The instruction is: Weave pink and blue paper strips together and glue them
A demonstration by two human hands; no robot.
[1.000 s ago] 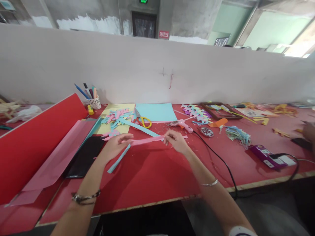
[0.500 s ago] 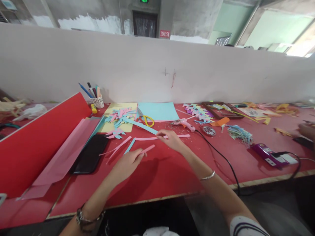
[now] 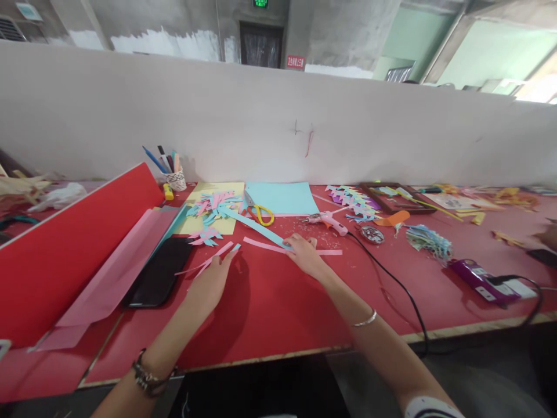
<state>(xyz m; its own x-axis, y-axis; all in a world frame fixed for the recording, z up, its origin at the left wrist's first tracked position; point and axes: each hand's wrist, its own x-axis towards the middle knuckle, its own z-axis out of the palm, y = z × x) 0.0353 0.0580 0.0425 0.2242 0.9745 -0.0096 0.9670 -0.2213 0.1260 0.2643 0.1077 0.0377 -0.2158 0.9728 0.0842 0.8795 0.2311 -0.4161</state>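
My left hand point(image 3: 213, 278) is closed over the table, with the tip of a short light-blue paper strip point(image 3: 236, 248) showing past its fingertips. Pink paper strips point(image 3: 223, 251) lie against that hand's far side, partly hidden by it. My right hand point(image 3: 304, 255) has its fingers closed at the near end of a long light-blue paper strip point(image 3: 259, 230), which slants back to the left. Beneath the right hand runs a long pink paper strip point(image 3: 331, 252), showing on both sides of it. Yellow-handled scissors point(image 3: 264, 216) lie just beyond.
Pink and blue paper cuttings point(image 3: 213, 203) are heaped on yellow paper. A pink glue gun point(image 3: 328, 220) trails a black cord toward a purple power strip point(image 3: 483, 281). A black phone point(image 3: 161, 276) and a leaning red board point(image 3: 82, 249) stand left. Another person's hand point(image 3: 549, 235) is at far right.
My left hand has drawn left and the pink strip in its fingers no longer shows; a blue tip does. My right hand has moved slightly right and nearer, along with the blue strip's end.
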